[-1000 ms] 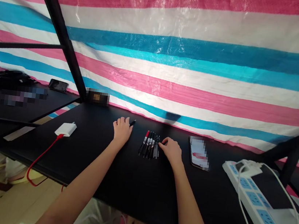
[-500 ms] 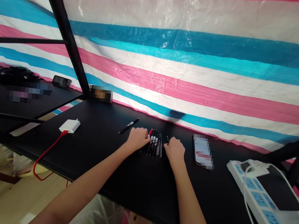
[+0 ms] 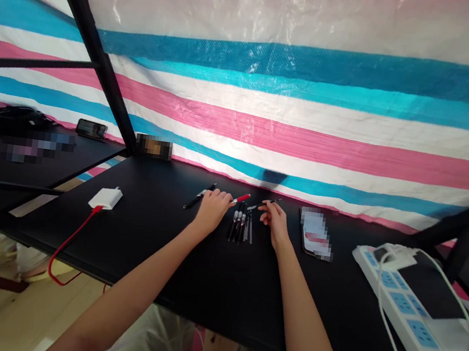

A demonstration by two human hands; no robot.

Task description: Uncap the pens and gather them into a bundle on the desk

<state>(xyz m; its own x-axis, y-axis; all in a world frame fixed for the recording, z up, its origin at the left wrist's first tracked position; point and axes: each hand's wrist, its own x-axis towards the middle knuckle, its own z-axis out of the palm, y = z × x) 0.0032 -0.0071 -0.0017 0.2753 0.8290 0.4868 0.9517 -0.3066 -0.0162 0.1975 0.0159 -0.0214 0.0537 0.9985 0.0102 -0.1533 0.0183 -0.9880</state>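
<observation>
My left hand (image 3: 211, 210) holds a red-capped pen (image 3: 240, 198) just above the black table (image 3: 212, 276), its cap pointing right. My right hand (image 3: 274, 220) pinches a black pen (image 3: 264, 204) that points up and to the right. Between my two hands lies a row of several pens (image 3: 242, 224), side by side on the table. A single black pen (image 3: 197, 196) lies apart, just left of my left hand.
A phone (image 3: 314, 232) lies right of my right hand. A white power strip (image 3: 409, 319) with white cables sits at the right edge. A white charger (image 3: 105, 199) with a red cable lies left. A striped tarp (image 3: 297, 91) hangs behind; another table stands far left.
My left hand moved right from the lone pen to the row and lifted a red-capped pen. My right hand picked a black pen from the row's right side.
</observation>
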